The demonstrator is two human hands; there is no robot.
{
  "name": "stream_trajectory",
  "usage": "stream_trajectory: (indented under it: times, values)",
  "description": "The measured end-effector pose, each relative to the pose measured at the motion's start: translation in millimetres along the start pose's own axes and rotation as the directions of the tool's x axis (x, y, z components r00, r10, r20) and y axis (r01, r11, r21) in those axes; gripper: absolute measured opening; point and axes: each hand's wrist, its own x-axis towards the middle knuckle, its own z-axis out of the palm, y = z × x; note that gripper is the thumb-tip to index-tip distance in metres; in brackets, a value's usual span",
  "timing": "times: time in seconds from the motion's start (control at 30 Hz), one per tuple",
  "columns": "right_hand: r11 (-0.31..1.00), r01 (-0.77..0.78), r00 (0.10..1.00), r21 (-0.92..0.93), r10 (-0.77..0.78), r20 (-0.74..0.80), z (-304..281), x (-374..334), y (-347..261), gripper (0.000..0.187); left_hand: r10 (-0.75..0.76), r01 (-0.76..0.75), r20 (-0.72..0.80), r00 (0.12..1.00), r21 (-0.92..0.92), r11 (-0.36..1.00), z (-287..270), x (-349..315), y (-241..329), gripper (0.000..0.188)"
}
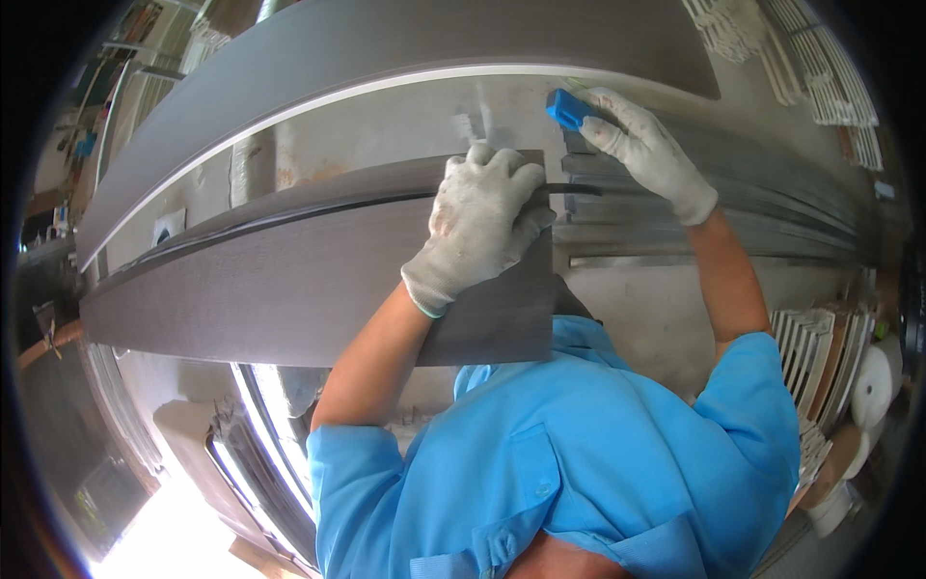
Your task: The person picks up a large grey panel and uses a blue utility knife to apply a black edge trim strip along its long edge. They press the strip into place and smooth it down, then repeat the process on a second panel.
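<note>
My left hand [482,222], in a pale work glove, is closed over a thin black strip [583,189] near the right end of a dark brown panel [318,289]. The strip runs along the panel's length, and its free end sticks out past the panel's edge. Off to the right and farther out, my right hand [656,159], also gloved, grips a blue plastic hand tool [569,109]. That tool is held up apart from the strip; its working end cannot be made out.
A second long dark panel [434,39] with a white edge lies beyond the first. Stacked grey lengths [694,193] are at the right. White slatted racks [805,357] and a white roll [874,388] stand at the far right.
</note>
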Motion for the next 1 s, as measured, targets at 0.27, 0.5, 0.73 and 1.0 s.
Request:
stream_trajectory:
  times: [0.27,0.5,0.73,1.0]
  values:
    - [0.819,0.403,0.912,-0.408,-0.321,0.257,20.2,11.5,-19.7,0.044,-0.252,0.286,-0.158,0.955,0.25,0.925,-80.4,-75.7,-61.0,0.025]
    - [0.811,0.421,0.897,-0.407,-0.305,0.321,9.8,2.3,-29.3,0.038,-0.383,0.385,-0.053,0.922,0.199,0.901,-147.7,-125.7,-143.8,0.015]
    - [0.872,0.323,0.911,-0.368,-0.18,0.371,4.5,1.2,-40.0,0.042,-0.454,0.457,0.052,0.89,-0.094,0.885,-157.2,-101.9,-137.6,0.012]
    - [0.974,0.159,0.95,-0.16,-0.107,0.294,-7.7,11.5,-29.3,0.049,-0.209,0.185,0.075,0.975,0.251,0.95,-158.5,-116.2,-162.4,0.01]
